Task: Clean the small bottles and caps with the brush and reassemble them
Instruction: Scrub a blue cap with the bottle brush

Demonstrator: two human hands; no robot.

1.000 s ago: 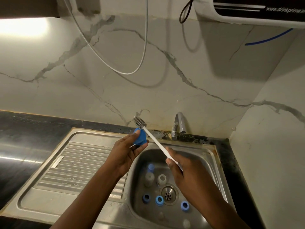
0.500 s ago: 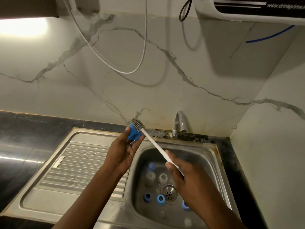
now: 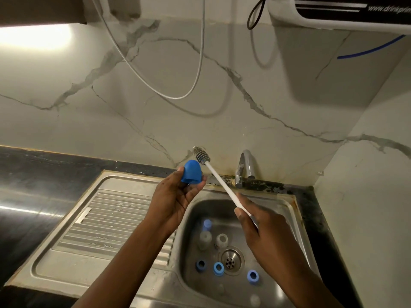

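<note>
I see left hand pinching blue cap over sink edge; right hand curled round brush handle, bristles just beside cap; bottles in basin

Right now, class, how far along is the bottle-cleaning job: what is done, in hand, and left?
Done: nothing is visibly reassembled. In hand: the left hand holds a blue cap, the right hand holds the brush, bristles beside the cap, not inside. Left: small bottles and blue rings lie loose in the sink.
</note>
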